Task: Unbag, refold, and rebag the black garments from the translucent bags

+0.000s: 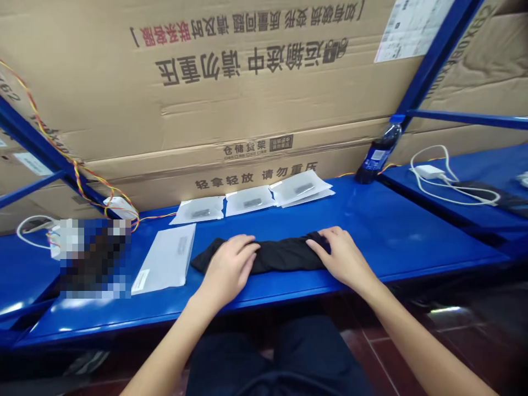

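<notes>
A long folded strip of black cloth [284, 255] lies across the blue shelf near its front edge. My left hand [233, 267] rests over the left part of it, fingers curled round the fabric, and a pointed end of cloth shows beyond that hand. At the other end, my right hand [338, 254] pinches the cloth between thumb and fingers. To the left lies a stack of white translucent bags [169, 258] with a small label. Three groups of similar flat packets, each with a dark item inside, are lined up behind the cloth: left [201, 211], middle [250, 201] and right [301, 190].
A dark drink bottle [374, 157] with a blue cap stands at the back right of the shelf [412, 236]. White cables and an adapter [429, 172] lie farther right. Red and yellow wires hang at left, near a pixelated area. Large cardboard [247, 110] stands behind.
</notes>
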`<state>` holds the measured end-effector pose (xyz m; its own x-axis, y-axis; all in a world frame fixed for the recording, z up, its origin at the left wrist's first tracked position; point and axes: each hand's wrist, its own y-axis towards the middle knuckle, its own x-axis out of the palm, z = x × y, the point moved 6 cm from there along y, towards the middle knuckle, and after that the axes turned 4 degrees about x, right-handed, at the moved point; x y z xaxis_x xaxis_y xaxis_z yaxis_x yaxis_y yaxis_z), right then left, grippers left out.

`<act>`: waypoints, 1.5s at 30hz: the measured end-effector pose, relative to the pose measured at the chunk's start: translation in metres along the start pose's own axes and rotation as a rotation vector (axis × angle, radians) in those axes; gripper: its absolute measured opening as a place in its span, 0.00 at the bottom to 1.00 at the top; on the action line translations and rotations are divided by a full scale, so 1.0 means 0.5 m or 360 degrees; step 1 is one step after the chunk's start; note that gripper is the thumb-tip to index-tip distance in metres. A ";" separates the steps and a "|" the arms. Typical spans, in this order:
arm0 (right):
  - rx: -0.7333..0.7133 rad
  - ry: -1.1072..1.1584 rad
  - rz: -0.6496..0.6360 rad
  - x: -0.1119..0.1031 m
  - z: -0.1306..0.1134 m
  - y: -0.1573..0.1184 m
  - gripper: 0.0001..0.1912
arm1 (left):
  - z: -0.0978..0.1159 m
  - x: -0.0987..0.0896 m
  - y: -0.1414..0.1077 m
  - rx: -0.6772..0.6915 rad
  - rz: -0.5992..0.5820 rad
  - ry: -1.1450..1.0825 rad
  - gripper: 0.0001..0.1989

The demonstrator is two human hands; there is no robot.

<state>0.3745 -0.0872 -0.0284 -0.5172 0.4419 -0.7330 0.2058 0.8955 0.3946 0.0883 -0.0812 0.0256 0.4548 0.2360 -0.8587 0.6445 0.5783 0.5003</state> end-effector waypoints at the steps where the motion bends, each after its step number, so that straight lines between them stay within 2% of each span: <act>1: 0.0027 0.0035 0.0000 0.002 0.001 0.003 0.18 | 0.017 0.010 -0.005 0.0051 -0.0048 0.0000 0.15; 3: 0.0169 0.0225 -0.0082 0.005 0.019 0.016 0.16 | 0.041 0.020 -0.017 0.0094 -0.0113 0.0044 0.18; 6: 0.0405 0.0541 -0.0204 -0.009 0.061 0.054 0.15 | 0.064 0.012 -0.035 0.0123 -0.0104 0.0055 0.22; 8: 0.0448 0.0456 -0.0090 -0.047 0.079 0.084 0.16 | 0.076 0.000 -0.044 0.0133 -0.0078 0.0003 0.21; 10: 0.0426 0.0176 0.0117 -0.092 0.070 0.104 0.17 | 0.086 -0.008 -0.050 0.0131 -0.0047 -0.0038 0.19; 12: 0.0327 -0.0050 0.0268 -0.117 0.026 0.100 0.17 | 0.092 -0.008 -0.051 0.0122 -0.0016 -0.0053 0.17; 14: 0.0118 -0.0118 0.0307 -0.109 -0.048 0.073 0.16 | 0.096 -0.001 -0.052 0.0116 0.0008 -0.0059 0.16; 17: -0.0283 -0.0079 0.0011 -0.041 -0.156 0.006 0.17 | 0.101 0.007 -0.057 0.0120 0.0059 -0.0064 0.15; 19: -0.0366 0.0003 -0.0038 -0.013 -0.183 -0.029 0.15 | 0.102 0.002 -0.065 0.0111 0.0108 -0.0073 0.14; 21: -0.0248 0.0044 0.0127 -0.015 -0.165 -0.043 0.16 | 0.098 -0.008 -0.077 0.0087 0.0162 -0.0086 0.13; 23: -0.0014 -0.0062 0.0317 -0.029 -0.121 -0.042 0.19 | 0.089 -0.019 -0.089 0.0050 0.0206 -0.0091 0.12; 24: 0.0092 -0.0154 0.0347 -0.033 -0.098 -0.039 0.21 | 0.084 -0.024 -0.095 0.0032 0.0227 -0.0090 0.12; 27: 0.0271 -0.0308 0.0165 -0.026 -0.048 -0.024 0.22 | 0.071 -0.029 -0.108 -0.0005 0.0280 -0.0087 0.12; 30: 0.0436 -0.0116 -0.0059 -0.017 -0.029 -0.008 0.19 | 0.071 -0.023 -0.113 0.0002 0.0297 -0.0111 0.12; 31: 0.0484 -0.0027 -0.0042 -0.022 -0.030 -0.002 0.17 | 0.073 -0.019 -0.114 0.0008 0.0287 -0.0124 0.12; 33: 0.0484 0.0116 0.0156 -0.043 -0.051 0.008 0.13 | 0.080 -0.010 -0.112 0.0018 0.0257 -0.0153 0.12; 36: 0.0140 0.0184 0.0568 -0.068 -0.129 -0.003 0.07 | 0.091 0.002 -0.109 0.0022 0.0220 -0.0190 0.13; 38: -0.0247 0.0141 0.0634 -0.054 -0.201 -0.034 0.02 | 0.096 0.006 -0.108 0.0022 0.0225 -0.0222 0.13; 40: -0.0642 0.0101 0.0445 -0.014 -0.267 -0.075 0.04 | 0.092 0.000 -0.112 -0.0022 0.0294 -0.0264 0.13; 42: -0.0910 0.0124 0.0187 0.027 -0.305 -0.115 0.06 | 0.072 -0.021 -0.120 -0.0120 0.0443 -0.0264 0.12; 43: -0.0976 0.0158 0.0112 0.038 -0.313 -0.128 0.08 | 0.056 -0.037 -0.126 -0.0182 0.0538 -0.0229 0.12; 45: -0.0995 0.0234 0.0117 0.040 -0.310 -0.134 0.09 | 0.011 -0.076 -0.136 -0.0338 0.0706 -0.0045 0.10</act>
<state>0.2215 -0.1463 0.0164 -0.6376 0.4491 -0.6259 -0.2550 0.6436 0.7217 0.0307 -0.1338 0.0248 0.6757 0.4760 -0.5630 0.2463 0.5740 0.7809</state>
